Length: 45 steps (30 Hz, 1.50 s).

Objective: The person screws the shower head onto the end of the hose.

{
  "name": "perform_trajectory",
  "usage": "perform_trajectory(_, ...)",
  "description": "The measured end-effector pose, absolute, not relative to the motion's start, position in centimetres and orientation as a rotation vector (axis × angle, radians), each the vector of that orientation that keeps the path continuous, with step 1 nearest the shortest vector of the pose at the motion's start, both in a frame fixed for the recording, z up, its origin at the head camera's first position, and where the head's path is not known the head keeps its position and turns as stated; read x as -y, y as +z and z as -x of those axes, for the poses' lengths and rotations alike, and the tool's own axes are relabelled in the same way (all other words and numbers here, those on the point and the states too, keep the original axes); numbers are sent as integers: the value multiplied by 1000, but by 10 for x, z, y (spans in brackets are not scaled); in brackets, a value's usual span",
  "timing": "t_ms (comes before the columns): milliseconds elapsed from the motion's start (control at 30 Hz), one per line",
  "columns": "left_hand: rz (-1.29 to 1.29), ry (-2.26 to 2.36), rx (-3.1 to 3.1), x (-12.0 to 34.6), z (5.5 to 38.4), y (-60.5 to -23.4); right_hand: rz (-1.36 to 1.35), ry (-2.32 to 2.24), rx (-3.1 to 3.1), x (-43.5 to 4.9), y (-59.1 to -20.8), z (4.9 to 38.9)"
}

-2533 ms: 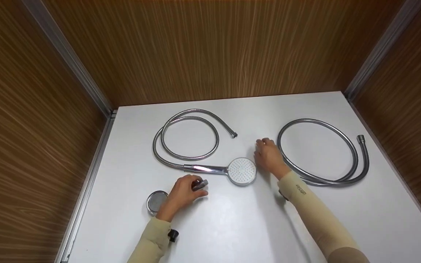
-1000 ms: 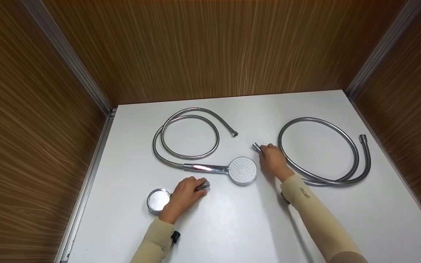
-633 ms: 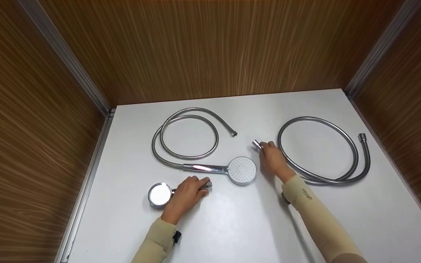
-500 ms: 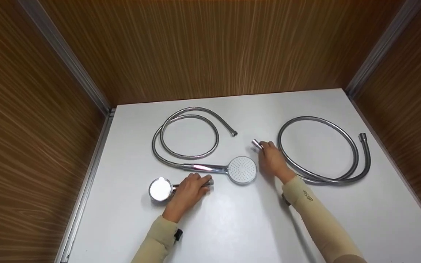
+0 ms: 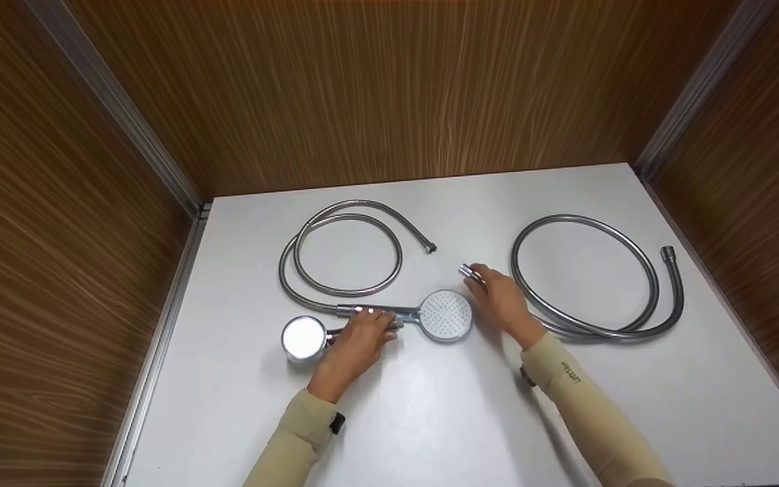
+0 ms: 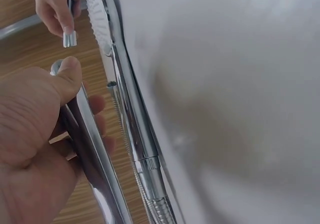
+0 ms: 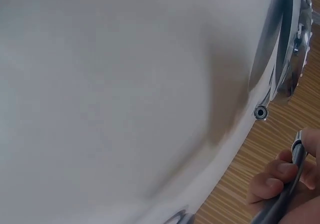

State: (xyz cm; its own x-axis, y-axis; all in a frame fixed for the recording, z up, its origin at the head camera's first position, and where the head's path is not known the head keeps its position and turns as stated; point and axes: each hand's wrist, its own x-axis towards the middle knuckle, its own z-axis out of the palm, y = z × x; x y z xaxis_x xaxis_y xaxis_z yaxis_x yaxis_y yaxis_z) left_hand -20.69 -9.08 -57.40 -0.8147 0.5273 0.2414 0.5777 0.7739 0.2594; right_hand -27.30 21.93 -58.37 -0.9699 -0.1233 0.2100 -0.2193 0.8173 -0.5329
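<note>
My left hand [image 5: 359,341] grips the chrome handle of a hand shower [image 5: 304,338], its round head tilted up at the left. In the left wrist view the thumb lies along the handle [image 6: 95,149], close to its open end. My right hand [image 5: 501,301] holds one end of a grey shower hose [image 5: 679,294], with the chrome connector [image 5: 467,272] poking out past the fingers toward the left. In the right wrist view the fingers curl round the hose just below that connector [image 7: 298,140]. Handle end and connector are apart.
A second hand shower [image 5: 445,316] with a white nozzle face lies between the hands, joined to a coiled metal hose [image 5: 399,257] behind. My left fingers overlap its handle in the head view. Wood-grain panels [image 5: 416,88] enclose the white table [image 5: 396,433].
My left hand has raised the hand shower and carried it forward and right, turning its head upward. In my right hand the hose connector has come into sight and now points left.
</note>
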Motion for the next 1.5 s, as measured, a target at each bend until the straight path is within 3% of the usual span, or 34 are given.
perform_trajectory(1500, 1031, -292, 2697, 54, 217, -552, -810, 603, 2707, -202, -571, 225)
